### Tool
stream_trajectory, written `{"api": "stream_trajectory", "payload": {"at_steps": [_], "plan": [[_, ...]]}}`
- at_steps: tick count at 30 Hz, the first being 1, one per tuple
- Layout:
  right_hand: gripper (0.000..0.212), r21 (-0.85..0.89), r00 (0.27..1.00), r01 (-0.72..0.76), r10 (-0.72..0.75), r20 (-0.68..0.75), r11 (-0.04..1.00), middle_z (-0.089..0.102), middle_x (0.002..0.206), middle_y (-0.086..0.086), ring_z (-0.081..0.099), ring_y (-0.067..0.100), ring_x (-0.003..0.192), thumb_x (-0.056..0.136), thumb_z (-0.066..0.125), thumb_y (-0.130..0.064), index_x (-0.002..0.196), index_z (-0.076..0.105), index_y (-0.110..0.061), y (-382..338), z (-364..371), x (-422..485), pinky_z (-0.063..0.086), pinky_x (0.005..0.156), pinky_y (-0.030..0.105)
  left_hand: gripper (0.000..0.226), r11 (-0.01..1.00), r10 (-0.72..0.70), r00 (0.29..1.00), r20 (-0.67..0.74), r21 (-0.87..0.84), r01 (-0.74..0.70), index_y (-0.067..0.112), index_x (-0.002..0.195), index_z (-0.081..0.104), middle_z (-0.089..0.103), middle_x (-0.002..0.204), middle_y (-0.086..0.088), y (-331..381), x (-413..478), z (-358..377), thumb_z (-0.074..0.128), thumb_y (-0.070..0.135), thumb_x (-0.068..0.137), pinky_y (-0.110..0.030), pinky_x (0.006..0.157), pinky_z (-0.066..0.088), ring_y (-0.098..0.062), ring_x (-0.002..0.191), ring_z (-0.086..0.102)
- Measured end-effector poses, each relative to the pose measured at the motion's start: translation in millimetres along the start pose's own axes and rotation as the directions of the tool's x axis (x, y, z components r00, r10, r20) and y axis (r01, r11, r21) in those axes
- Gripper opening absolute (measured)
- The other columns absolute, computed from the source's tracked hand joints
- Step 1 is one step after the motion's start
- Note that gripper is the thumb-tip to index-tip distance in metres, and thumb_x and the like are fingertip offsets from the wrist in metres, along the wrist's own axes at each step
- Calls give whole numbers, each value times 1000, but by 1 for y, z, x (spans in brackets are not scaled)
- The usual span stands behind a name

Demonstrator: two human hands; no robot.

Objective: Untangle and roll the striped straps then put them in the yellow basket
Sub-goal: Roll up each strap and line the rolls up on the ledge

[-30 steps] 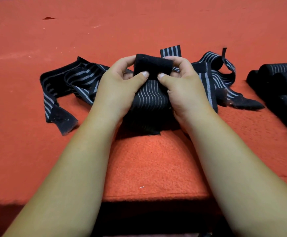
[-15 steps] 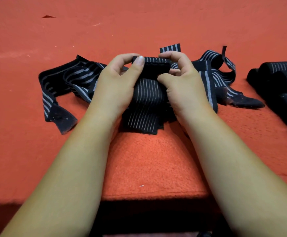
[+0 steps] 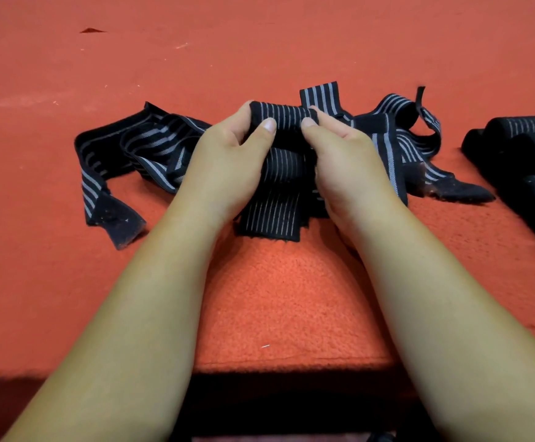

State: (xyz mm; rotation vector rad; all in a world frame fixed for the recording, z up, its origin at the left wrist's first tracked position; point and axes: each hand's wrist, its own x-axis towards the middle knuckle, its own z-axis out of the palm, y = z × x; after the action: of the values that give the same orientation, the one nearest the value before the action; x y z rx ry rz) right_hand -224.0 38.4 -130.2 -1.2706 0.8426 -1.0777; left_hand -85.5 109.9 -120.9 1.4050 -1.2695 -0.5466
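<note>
Rolling step: left hand (image 3: 224, 161) and right hand (image 3: 349, 157) pinch the striped strap's roll (image 3: 282, 118) between loose straps (image 3: 138, 151); next, likely another tight turn toward its free end.

Two hands and forearms of one person, seen from above. The left hand (image 3: 224, 167) and the right hand (image 3: 352, 164) were bare. Behind each wrist the left forearm (image 3: 138, 314) and the right forearm (image 3: 435, 314) were uncovered as far as the lower edge of the view, each broadening steadily away from its hand. The left thumbnail (image 3: 269, 125), at the tip farthest from the wrist, was short, rounded and plain; the right thumbnail (image 3: 308, 122) matched it. A soft fold of skin marked the web between thumb and forefinger on each hand. The remaining fingers were largely hidden beyond the knuckles.
</note>
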Motion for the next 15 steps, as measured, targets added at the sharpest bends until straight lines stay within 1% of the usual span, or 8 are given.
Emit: {"api": "stream_trajectory", "payload": {"at_steps": [1, 4, 5, 8, 10, 11, 13, 15], "plan": [[34, 1, 1000, -9, 9, 9, 1000, 78, 127, -8, 74, 10, 120, 104, 64, -28, 138, 70, -29, 1, 1, 1, 54, 114, 43, 26, 1000, 5, 1000, 0, -7, -5, 20, 124, 75, 80, 118, 2, 0, 0, 0, 52, 25, 112, -52, 108, 55, -20, 117, 74], [58, -12, 1000, -1, 1, 15, 1000, 74, 137, -8, 71, 9, 125, 95, 66, -38, 152, 59, -30, 5, 2, 4, 52, 115, 42, 25, 999, 26, 1000, -9, -24, -26, 20, 124, 74, 80, 117, 0, -1, 0, -1, 53, 26, 112, -54, 107, 56, -22, 116, 75], [62, -5, 1000, 5, -5, 16, 1000, 73, 140, -9, 70, 9, 126, 92, 66, -40, 154, 58, -32, 7, 3, 5, 51, 116, 43, 23, 999, 35, 999, -15, -27, -35, 21, 124, 73, 80, 117, -2, -2, 1, -1, 55, 25, 111, -55, 106, 56, -23, 114, 75], [60, 15, 999, 2, -2, 33, 1000, 73, 139, -11, 71, 11, 125, 90, 65, -41, 150, 59, -41, 9, 4, 8, 52, 114, 45, 28, 995, 22, 998, -56, -94, -28, 30, 129, 68, 77, 119, -11, -3, 3, -1, 64, 22, 102, -59, 104, 57, -29, 110, 75], [59, 25, 1000, 11, -12, 23, 1000, 73, 138, -10, 71, 11, 126, 90, 65, -43, 149, 60, -40, 10, 4, 10, 52, 115, 45, 37, 993, 23, 996, -87, -115, -33, 32, 131, 66, 78, 120, -10, -3, 3, -2, 67, 18, 97, -61, 104, 57, -36, 115, 74], [60, 26, 1000, 17, -18, 22, 1000, 74, 138, -10, 70, 11, 126, 90, 66, -45, 150, 61, -39, 10, 4, 10, 51, 116, 46, 39, 992, 24, 996, -90, -120, -35, 32, 132, 66, 78, 120, -9, -3, 3, -3, 68, 15, 97, -59, 104, 58, -36, 116, 73], [58, 20, 999, 28, -28, 37, 999, 75, 136, -7, 71, 14, 126, 92, 67, -48, 148, 64, -35, 10, 3, 9, 51, 115, 48, 43, 991, 29, 996, -86, -128, -40, 30, 133, 66, 78, 120, -7, -3, 2, -3, 70, 9, 96, -55, 104, 59, -32, 115, 74], [43, 7, 996, 29, -29, 82, 1000, 79, 127, -1, 74, 21, 121, 98, 65, -46, 137, 72, -27, 6, 1, 4, 54, 112, 54, 45, 993, 41, 995, -87, -109, -50, 29, 133, 67, 78, 120, -4, -1, 2, -3, 72, 5, 96, -48, 102, 61, -23, 113, 75]]}}
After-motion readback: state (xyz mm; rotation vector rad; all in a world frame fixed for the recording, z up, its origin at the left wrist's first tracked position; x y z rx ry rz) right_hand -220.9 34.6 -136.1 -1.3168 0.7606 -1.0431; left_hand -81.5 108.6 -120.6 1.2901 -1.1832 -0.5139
